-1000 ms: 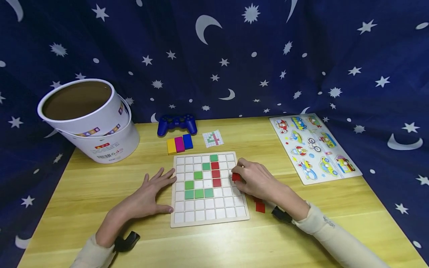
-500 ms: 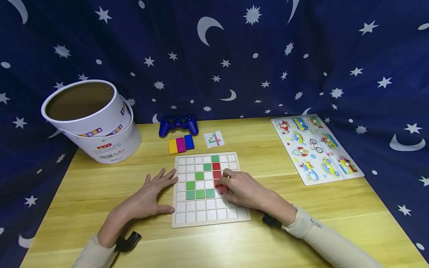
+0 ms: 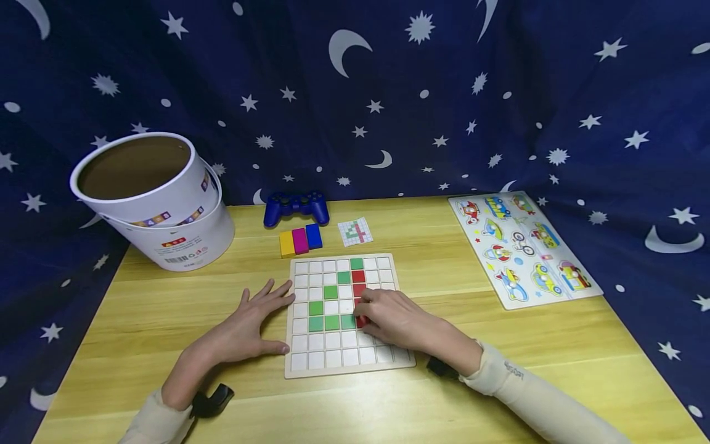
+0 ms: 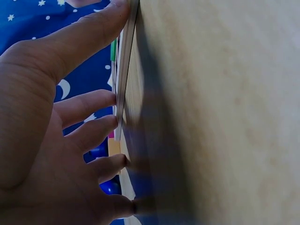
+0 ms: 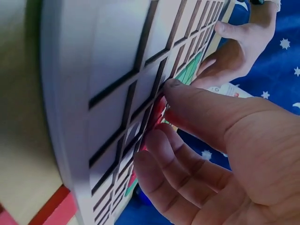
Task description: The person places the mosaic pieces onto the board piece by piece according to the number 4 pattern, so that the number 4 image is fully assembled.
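Observation:
A wooden grid board (image 3: pixel 350 371) with white cells lies on the table. Green tiles (image 3: pixel 331 322) fill several cells, and red tiles (image 3: pixel 358 277) run down one column beside them. My right hand (image 3: pixel 396 317) is over the board and pinches a red tile (image 3: pixel 362 322) at a cell below that column, just right of the bottom green row. The hand partly covers the column. In the right wrist view its thumb and fingertips are right at the grid. My left hand (image 3: pixel 244 327) spreads its fingers, with the thumb and some fingertips touching the board's left edge.
Loose red tiles (image 5: pixel 54 210) lie beside the board. Behind it are a small pattern card (image 3: pixel 355 232), yellow, magenta and blue blocks (image 3: pixel 300 240) and a blue game controller (image 3: pixel 296 208). A white bucket (image 3: pixel 191 246) stands back left; a picture puzzle board (image 3: pixel 521 250) lies at right.
My right hand has carried the red tile leftward from the board's right side and lowered it to a cell under the red column. My left hand keeps its place.

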{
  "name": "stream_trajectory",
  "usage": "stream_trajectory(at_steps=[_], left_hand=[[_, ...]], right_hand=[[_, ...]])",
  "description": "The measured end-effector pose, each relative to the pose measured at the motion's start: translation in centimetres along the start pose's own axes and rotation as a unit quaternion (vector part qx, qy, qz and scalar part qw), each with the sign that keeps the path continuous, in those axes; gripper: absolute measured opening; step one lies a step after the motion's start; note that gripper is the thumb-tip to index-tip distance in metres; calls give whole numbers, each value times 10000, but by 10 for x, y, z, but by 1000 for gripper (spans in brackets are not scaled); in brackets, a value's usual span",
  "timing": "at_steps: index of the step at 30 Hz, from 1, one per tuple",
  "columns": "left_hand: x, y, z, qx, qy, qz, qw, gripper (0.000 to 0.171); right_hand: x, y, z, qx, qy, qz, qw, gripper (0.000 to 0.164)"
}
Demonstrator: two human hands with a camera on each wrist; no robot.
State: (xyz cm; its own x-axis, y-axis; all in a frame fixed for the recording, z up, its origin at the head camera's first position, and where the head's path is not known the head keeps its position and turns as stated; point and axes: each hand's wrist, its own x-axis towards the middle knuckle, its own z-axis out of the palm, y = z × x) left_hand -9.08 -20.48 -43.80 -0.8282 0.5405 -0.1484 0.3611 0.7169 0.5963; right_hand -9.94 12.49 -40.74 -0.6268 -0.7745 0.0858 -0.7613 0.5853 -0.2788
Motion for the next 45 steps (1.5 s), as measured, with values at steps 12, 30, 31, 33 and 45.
stream_trajectory(at_steps=[12,30,31,33,45], left_hand=[[0,0,1,0,38,73,10000,93],[1,0,1,-40,54,89,9999,92],[1,0,0,-26,49,94,9999,92],[1,1,0,-35,35,86,10000,92],[1,0,0,-52,43,75,9999,92]], right_hand=[[-46,30,-22,217,241,1036,9941,24],[-59,43,-20,-112,-64,1481,9889,24],[-58,42,-22,-139,-55,1483,9888,24],[-55,39,-24,-163,-32,1454,9892,24],[-32,9,-12,40,56,540,9985,19]])
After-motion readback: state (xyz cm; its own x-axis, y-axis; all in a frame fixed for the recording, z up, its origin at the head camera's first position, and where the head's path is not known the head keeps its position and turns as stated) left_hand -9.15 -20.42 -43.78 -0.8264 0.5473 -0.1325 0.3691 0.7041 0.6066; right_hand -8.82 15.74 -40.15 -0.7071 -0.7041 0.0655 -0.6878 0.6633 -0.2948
